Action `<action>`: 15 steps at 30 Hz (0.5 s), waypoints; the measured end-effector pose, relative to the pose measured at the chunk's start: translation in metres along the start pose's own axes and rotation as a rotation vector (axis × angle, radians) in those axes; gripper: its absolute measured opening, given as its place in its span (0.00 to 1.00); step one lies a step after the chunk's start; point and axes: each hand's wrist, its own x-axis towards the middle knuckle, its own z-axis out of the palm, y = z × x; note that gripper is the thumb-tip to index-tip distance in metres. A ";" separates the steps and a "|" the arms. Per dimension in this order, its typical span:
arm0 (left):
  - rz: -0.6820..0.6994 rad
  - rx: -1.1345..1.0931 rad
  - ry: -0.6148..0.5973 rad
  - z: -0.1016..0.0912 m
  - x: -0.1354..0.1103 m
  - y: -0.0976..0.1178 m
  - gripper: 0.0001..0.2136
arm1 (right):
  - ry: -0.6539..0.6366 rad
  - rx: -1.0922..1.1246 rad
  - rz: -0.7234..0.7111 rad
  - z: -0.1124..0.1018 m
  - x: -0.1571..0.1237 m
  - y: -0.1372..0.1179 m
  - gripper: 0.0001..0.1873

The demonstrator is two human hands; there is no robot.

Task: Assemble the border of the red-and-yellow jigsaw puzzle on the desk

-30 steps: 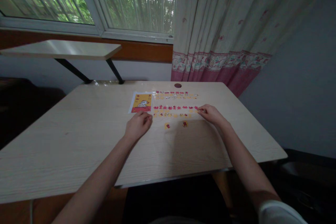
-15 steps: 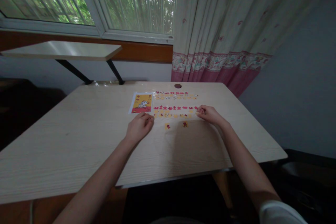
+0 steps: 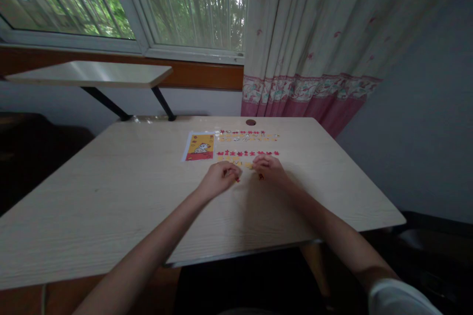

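Note:
Small yellow and red puzzle pieces lie in rows (image 3: 247, 152) on a light wooden table (image 3: 111, 206). A yellow and red reference picture card (image 3: 200, 146) with a white animal lies left of the rows. My left hand (image 3: 220, 178) rests curled over one loose piece in front of the rows. My right hand (image 3: 269, 168) is curled over another loose piece just to its right. Both sets of fingers are bent down onto the pieces; whether they grip them is hidden. The two hands are close together, almost touching.
A round cable hole (image 3: 251, 122) sits at the table's far edge. A second tabletop (image 3: 92, 74) on black legs stands behind left, under a window (image 3: 166, 5). A patterned curtain (image 3: 314, 49) with a pink hem hangs at the back right. A grey wall is to the right.
Both hands moved inward toward the middle: the left from beside the picture card, the right from the end of the rows. They now cover the two loose pieces in front.

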 end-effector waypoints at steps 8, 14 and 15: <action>-0.142 -0.247 0.100 0.021 0.004 -0.003 0.10 | -0.012 -0.087 -0.016 0.015 -0.011 -0.001 0.13; -0.241 -0.399 0.145 0.019 0.004 -0.010 0.09 | 0.081 -0.522 -0.408 0.005 -0.014 -0.009 0.09; -0.244 -0.401 0.147 0.019 0.005 -0.011 0.09 | 0.082 -0.608 -0.452 0.003 -0.014 -0.009 0.08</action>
